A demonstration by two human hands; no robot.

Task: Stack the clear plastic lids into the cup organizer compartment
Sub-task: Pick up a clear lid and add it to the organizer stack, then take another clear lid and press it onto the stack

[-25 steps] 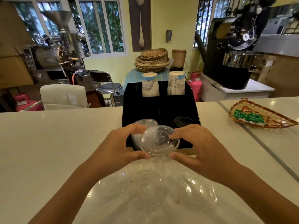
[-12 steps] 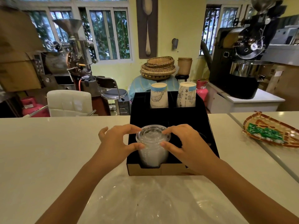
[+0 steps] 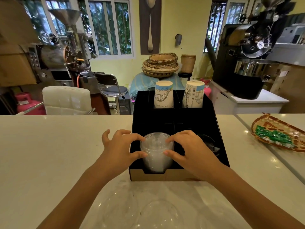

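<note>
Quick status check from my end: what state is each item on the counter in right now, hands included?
Stack of clear lids: upright in the organizer's front-left compartment.
Left hand: fingers touching the stack's left side.
Right hand: fingers touching the stack's right side.
Black organizer: on the counter.
Two paper cup stacks: upside down in the rear slots.
Plastic bag: flat on the counter, loose lids inside.
Woven tray: holds green packets.

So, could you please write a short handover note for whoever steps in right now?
Left hand: fingertips on the left side of the lid stack.
Right hand: fingertips on its right side.
The stack stands in the front left slot of the black organizer.
Done: a tall stack is in the slot.
Left: let go, then add the loose lids lying in clear wrap on the counter in front.
</note>
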